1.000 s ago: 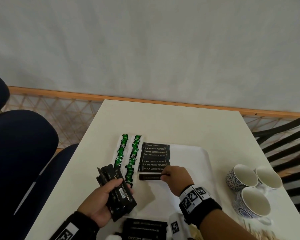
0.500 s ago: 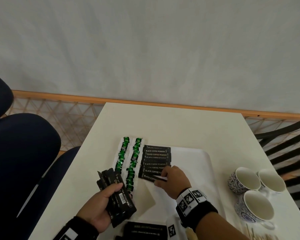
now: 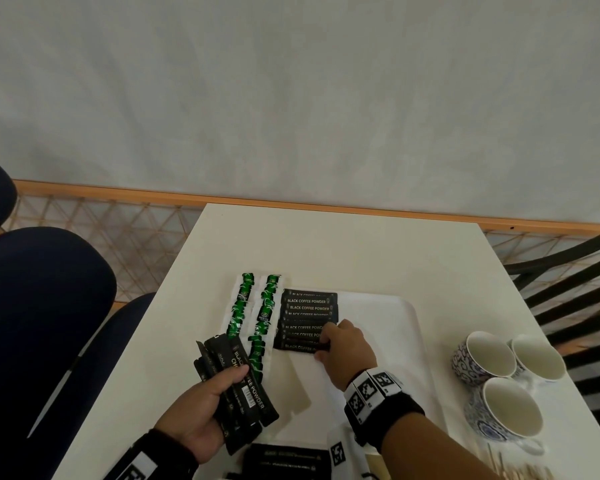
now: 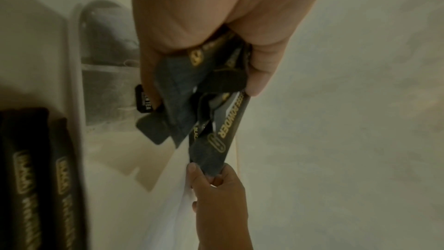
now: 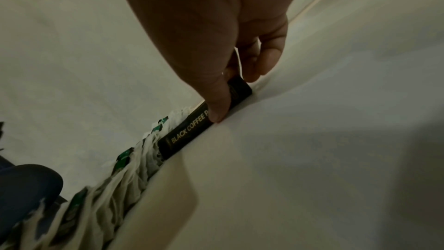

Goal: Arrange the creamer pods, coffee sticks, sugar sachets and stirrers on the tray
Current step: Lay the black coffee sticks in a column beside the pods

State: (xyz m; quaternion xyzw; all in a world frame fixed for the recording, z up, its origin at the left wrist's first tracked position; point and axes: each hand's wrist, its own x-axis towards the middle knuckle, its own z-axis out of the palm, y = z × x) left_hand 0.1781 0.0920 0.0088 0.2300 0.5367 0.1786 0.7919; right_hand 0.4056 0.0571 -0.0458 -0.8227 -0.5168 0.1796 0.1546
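Right hand (image 3: 349, 346), fingers curled, pinches the right end of a black coffee stick (image 5: 204, 121) lying flat at the near end of a row of black coffee sticks (image 3: 309, 315) on the white tray (image 3: 388, 317); the thumb tip presses its printed face. Left hand (image 3: 201, 407), fingers and thumb closed, grips a fanned bundle of black sachets (image 3: 238, 389) above the bench (image 3: 343, 247). Left of the row lie two columns of white-and-green sachets (image 3: 255, 317), crinkled at the edges. The sticks are slim, flat, matte, gold-lettered. Three patterned blue-and-white cups (image 3: 506, 382) stand at the right. The bench is smooth and white; behind it, a plain pale wall (image 3: 291, 98).
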